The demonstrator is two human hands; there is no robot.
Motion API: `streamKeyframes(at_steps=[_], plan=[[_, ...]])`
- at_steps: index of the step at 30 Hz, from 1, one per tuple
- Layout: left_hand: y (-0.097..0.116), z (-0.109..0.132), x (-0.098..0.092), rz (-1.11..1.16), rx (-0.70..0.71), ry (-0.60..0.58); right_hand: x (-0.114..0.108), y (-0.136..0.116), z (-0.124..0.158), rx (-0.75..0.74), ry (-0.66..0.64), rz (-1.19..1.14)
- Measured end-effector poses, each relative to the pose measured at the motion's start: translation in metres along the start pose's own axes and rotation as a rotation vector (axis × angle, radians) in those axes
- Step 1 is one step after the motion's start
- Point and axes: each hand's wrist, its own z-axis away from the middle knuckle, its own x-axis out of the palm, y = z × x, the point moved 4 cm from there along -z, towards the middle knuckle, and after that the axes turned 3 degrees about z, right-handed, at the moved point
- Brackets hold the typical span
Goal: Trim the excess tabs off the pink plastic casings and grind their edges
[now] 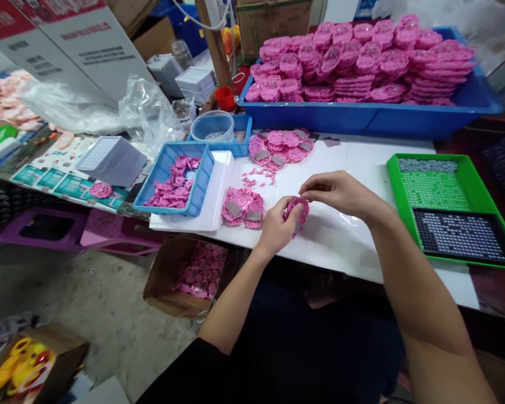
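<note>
My left hand (278,227) is wrapped round a pink plastic flower-shaped part (302,215), holding it above the white tabletop. At its upper edge, my right hand (333,191) has thumb and fingertips pinched together; whatever small thing is between them is hidden. Left of my left hand lies a cluster of pink parts with grey plates (243,207). Small pink pegs (258,177) are scattered behind it. Farther back is another group of pink parts with grey plates (281,148).
A blue bin (370,119) heaped with pink parts spans the back. On the right sits a green tray (467,174) holding a black grid tray (458,234). To the left, a blue basket (208,179) holds small pink pieces. A cardboard box (162,286) stands below the table edge.
</note>
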Motion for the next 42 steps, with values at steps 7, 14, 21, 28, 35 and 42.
streamKeyframes(at_steps=[7, 14, 21, 28, 35, 42], plan=[[0.003, 0.000, 0.001, -0.026, 0.034, -0.027, 0.001, -0.004, 0.001, -0.071, 0.011, 0.121], [0.011, -0.001, 0.002, -0.031, 0.048, -0.085, 0.002, -0.004, 0.001, -0.081, 0.034, 0.210], [0.011, -0.001, 0.003, -0.056, -0.002, -0.126, 0.002, -0.003, 0.003, -0.053, -0.056, 0.352], [0.008, -0.002, 0.003, -0.100, -0.038, -0.129, 0.006, -0.012, 0.000, 0.004, -0.150, 0.507], [0.011, -0.004, 0.003, 0.081, -0.052, -0.102, -0.013, -0.005, -0.012, 0.076, -0.379, 0.212], [0.012, -0.008, 0.002, 0.092, -0.109, -0.030, 0.005, -0.079, -0.052, -0.205, 0.186, 0.245]])
